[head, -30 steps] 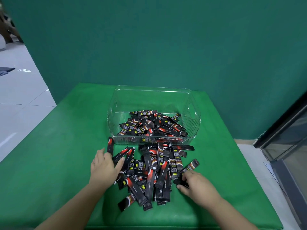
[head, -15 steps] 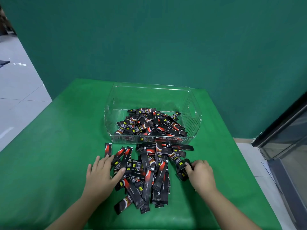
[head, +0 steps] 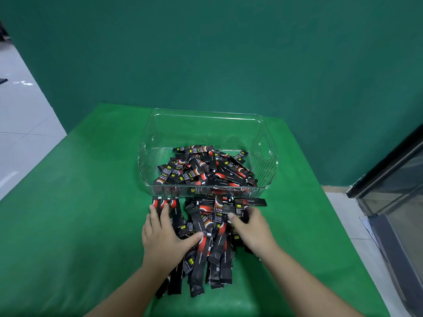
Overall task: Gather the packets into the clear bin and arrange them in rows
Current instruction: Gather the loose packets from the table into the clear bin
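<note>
A clear plastic bin (head: 266, 156) stands mid-table with a loose heap of black-and-red packets (head: 201, 170) inside, lying at mixed angles. Just in front of its near wall a pile of more packets (head: 206, 255) lies on the green table, mostly pointing lengthwise toward me. My left hand (head: 163, 236) lies flat on the pile's left side, fingers straight toward the bin and thumb spread across the middle. On the pile's right side my right hand (head: 251, 229) curls its thumb and fingers round a few packets near the bin. Packets under both hands are hidden.
The green cloth table (head: 91, 202) has bare room left and right of the bin. A green wall (head: 229, 53) rises behind it. A dark glass-fronted cabinet (head: 393, 202) stands at the right, and pale tiled floor (head: 20, 124) lies at the left.
Both hands have slid inward and forward toward the bin, squeezing the table pile narrower and lining its packets up lengthwise. The packets in the bin have not moved.
</note>
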Motion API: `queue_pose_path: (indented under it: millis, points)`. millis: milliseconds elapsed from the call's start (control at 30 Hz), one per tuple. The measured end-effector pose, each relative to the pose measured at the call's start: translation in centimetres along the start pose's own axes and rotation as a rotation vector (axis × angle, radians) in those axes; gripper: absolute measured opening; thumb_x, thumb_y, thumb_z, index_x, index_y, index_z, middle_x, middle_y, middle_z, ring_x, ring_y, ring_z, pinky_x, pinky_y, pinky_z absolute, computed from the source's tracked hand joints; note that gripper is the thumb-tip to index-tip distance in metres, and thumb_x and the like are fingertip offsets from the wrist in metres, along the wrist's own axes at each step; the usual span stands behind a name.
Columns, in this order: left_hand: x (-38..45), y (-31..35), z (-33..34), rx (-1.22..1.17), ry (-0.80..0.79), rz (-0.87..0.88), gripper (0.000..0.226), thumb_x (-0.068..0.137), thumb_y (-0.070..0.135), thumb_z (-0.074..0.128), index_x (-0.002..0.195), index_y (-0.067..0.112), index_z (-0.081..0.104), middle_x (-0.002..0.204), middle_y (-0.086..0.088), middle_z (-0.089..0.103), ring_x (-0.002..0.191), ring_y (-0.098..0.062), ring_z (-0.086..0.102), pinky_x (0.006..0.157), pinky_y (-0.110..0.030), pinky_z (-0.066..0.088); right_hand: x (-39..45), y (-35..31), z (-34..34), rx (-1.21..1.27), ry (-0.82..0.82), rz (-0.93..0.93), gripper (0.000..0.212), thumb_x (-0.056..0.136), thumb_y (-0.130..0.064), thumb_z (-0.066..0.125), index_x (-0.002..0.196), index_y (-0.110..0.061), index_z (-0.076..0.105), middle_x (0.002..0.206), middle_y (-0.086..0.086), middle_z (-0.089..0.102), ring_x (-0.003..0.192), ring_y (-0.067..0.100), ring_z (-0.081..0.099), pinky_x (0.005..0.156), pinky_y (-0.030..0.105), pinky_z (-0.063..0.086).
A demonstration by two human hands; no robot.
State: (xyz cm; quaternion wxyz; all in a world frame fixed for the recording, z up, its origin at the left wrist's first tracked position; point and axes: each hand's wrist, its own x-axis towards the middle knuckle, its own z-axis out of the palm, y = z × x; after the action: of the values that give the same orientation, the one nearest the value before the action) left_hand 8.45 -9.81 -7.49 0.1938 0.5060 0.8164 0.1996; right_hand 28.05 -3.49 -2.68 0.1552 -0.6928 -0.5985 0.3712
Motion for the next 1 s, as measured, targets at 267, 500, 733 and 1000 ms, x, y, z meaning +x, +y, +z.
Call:
queue_pose_path:
  millis: [267,500,733,1000]
  points:
    - [0.1,0.6,0.3,0.098,0.137,0.072,0.076,0.083,0.066,0.050,0.148,0.039,0.021,0.156,-0.005,0.018,0.138,-0.030,0.022,0.111,-0.048,0.019,-0.1,-1.5,3.7,-0.425,0.035,-0.164,0.092,0.086,-0.053,0.058,0.151,-0.021,0.002,0.145,0.015,0.027,0.134,0.031,0.024,0.108,0.040,0.028]
    - [0.8,0.1,0.2,0.135,0.160,0.123,0.041,0.092,0.036,0.053,0.133,0.043,0.051,0.141,0.002,0.045,0.124,-0.029,0.037,0.101,-0.047,0.030,0.9,0.1,3.0,-0.283,0.080,-0.326,0.062,0.095,-0.009,0.046,0.149,-0.021,0.019,0.139,0.012,0.038,0.127,0.029,0.036,0.106,0.036,0.034]
    - [2.7,-1.5,-0.8,-0.077,0.155,0.175,0.032,0.096,0.005,0.047,0.115,0.021,0.067,0.123,-0.005,0.050,0.114,-0.021,0.036,0.097,-0.033,0.034,1.5,0.4,1.3,-0.231,0.165,-0.426,0.064,0.090,0.006,0.046,0.145,-0.025,0.031,0.130,0.004,0.045,0.121,0.024,0.043,0.099,0.033,0.038]
    - [2.5,-1.9,-3.9,-0.243,0.209,0.201,0.031,0.091,-0.006,0.053,0.093,0.017,0.073,0.109,0.000,0.051,0.110,-0.022,0.048,0.095,-0.031,0.038,1.6,-0.7,-1.4,-0.134,0.197,-0.611,0.051,0.095,-0.003,0.048,0.142,-0.020,0.038,0.126,0.000,0.047,0.119,0.017,0.045,0.099,0.022,0.031]
